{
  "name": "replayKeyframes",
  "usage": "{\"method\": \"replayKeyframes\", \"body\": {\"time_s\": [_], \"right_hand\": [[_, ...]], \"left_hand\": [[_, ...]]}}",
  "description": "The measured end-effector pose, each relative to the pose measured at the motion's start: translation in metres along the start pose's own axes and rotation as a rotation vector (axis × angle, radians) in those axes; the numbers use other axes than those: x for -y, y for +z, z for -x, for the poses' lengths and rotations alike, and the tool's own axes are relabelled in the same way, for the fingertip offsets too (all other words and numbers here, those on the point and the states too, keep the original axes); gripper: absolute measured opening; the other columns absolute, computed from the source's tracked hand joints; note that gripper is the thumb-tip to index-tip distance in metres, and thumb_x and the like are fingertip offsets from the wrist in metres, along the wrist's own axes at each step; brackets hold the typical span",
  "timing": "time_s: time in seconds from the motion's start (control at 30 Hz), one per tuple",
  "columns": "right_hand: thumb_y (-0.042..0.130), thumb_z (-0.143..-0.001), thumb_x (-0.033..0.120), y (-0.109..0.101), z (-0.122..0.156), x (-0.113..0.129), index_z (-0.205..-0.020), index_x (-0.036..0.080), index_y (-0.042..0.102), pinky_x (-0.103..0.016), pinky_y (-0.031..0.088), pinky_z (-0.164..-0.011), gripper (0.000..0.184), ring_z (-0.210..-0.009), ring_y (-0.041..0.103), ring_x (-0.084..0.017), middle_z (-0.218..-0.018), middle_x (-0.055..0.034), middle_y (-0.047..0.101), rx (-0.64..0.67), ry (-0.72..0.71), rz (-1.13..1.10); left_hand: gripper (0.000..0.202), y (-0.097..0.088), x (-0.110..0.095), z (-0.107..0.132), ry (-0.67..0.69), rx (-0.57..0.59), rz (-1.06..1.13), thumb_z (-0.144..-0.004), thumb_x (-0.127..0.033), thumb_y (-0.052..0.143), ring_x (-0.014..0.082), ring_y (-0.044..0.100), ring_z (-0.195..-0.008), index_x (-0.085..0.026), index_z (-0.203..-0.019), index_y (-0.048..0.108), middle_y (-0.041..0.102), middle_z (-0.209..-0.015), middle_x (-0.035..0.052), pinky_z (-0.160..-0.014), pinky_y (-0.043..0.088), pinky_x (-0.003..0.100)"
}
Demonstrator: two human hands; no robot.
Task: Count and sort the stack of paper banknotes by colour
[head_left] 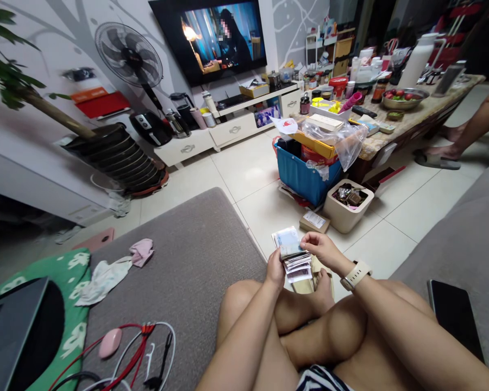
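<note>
Above my crossed legs, my left hand [275,270] is closed around a thick wad of banknotes [298,262], bent so that many layered edges face me. A pale blue and white note stands up at the top of the wad. My right hand [321,248], with a watch [356,275] on its wrist, pinches the edge of that top note between thumb and fingers. The fingertips partly cover the note. Beyond the hands, a small cardboard box [314,221] lies on the floor.
Beside me on the grey couch [187,244] are tangled cables [140,353], a pink case [110,343], cloths [106,277] and a laptop [12,326]. A phone [454,315] lies at right. Ahead stand a bin [348,212], a blue basket [305,176] and a crowded table [427,111]. Another person's legs [476,122] show at right.
</note>
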State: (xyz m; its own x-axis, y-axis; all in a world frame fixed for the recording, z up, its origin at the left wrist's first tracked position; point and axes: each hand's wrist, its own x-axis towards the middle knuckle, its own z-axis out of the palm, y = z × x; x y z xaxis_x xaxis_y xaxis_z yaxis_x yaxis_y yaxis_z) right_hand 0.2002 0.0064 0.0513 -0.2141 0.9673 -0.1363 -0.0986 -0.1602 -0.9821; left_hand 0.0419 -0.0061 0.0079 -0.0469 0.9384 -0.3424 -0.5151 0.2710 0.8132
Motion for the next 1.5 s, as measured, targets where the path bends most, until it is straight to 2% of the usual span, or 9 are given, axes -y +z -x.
{"method": "replayKeyframes", "body": {"time_s": [0.4,0.53,0.6,0.8,0.97,1.1,1.27,1.5], "right_hand": [[0.074,-0.069,0.051,-0.002,0.0,0.001,-0.064,0.018,0.057,-0.028,0.035,-0.062,0.037,-0.06,0.045,-0.013,-0.062,0.0028,0.053,0.039,-0.011,0.01],[0.064,-0.078,0.057,-0.005,0.0,-0.001,-0.062,0.018,0.06,-0.027,0.029,-0.056,0.043,-0.054,0.037,-0.011,-0.054,0.004,0.045,0.032,-0.018,0.084],[0.06,-0.081,0.059,-0.006,-0.001,-0.002,-0.063,0.017,0.063,-0.028,0.028,-0.056,0.046,-0.053,0.036,-0.012,-0.053,0.0033,0.045,0.035,-0.026,0.11],[0.074,-0.071,0.051,-0.005,-0.001,-0.003,-0.057,0.018,0.057,-0.028,0.034,-0.061,0.04,-0.057,0.045,-0.012,-0.057,0.0019,0.053,0.079,0.003,0.052],[0.08,-0.062,0.037,-0.005,0.0,-0.002,-0.064,0.017,0.06,-0.027,0.037,-0.061,0.028,-0.061,0.05,-0.014,-0.062,0.0014,0.059,0.058,0.069,0.063],[0.08,-0.058,0.032,-0.006,0.0,-0.002,-0.069,0.018,0.061,-0.028,0.039,-0.063,0.026,-0.064,0.052,-0.015,-0.068,0.0007,0.061,0.033,0.107,0.097],[0.082,-0.055,0.031,-0.006,-0.001,-0.004,-0.07,0.018,0.058,-0.028,0.04,-0.065,0.031,-0.067,0.052,-0.015,-0.068,0.002,0.057,0.027,0.109,0.105],[0.081,-0.059,0.039,-0.008,-0.003,-0.012,-0.074,0.019,0.054,-0.027,0.038,-0.064,0.036,-0.067,0.049,-0.014,-0.07,0.0028,0.054,-0.028,0.073,0.13]], "left_hand": [[0.038,0.001,-0.002,0.002,-0.012,0.027,0.033,-0.07,-0.044,0.072,0.03,0.071,-0.09,-0.009,-0.085,0.076,0.077,-0.089,0.0122,-0.09,0.049,0.039],[0.041,0.0,-0.002,0.002,-0.045,0.023,0.059,-0.068,-0.045,0.074,0.0308,0.071,-0.093,-0.009,-0.088,0.075,0.077,-0.093,0.0134,-0.093,0.047,0.04],[0.041,-0.001,-0.001,0.002,-0.053,0.017,0.06,-0.067,-0.045,0.075,0.031,0.071,-0.092,-0.009,-0.087,0.075,0.077,-0.091,0.013,-0.093,0.048,0.04],[0.042,-0.003,0.001,-0.001,-0.057,0.004,0.049,-0.065,-0.048,0.077,0.0302,0.071,-0.09,-0.01,-0.084,0.074,0.077,-0.087,0.0122,-0.091,0.048,0.039],[0.043,-0.002,0.0,0.0,-0.06,-0.016,0.04,-0.063,-0.049,0.078,0.0321,0.072,-0.089,-0.01,-0.081,0.074,0.077,-0.084,0.0129,-0.089,0.049,0.04],[0.042,-0.001,-0.002,0.001,-0.072,-0.011,0.052,-0.064,-0.048,0.077,0.0327,0.072,-0.088,-0.01,-0.08,0.074,0.077,-0.085,0.0135,-0.089,0.05,0.042],[0.042,-0.001,-0.001,0.0,-0.077,-0.022,0.057,-0.062,-0.047,0.078,0.0313,0.072,-0.086,-0.01,-0.081,0.074,0.077,-0.084,0.0128,-0.087,0.051,0.041],[0.038,-0.003,0.0,0.0,-0.046,-0.034,0.025,-0.061,-0.044,0.08,0.0273,0.071,-0.082,-0.012,-0.078,0.072,0.075,-0.078,0.0085,-0.083,0.049,0.038]]}}
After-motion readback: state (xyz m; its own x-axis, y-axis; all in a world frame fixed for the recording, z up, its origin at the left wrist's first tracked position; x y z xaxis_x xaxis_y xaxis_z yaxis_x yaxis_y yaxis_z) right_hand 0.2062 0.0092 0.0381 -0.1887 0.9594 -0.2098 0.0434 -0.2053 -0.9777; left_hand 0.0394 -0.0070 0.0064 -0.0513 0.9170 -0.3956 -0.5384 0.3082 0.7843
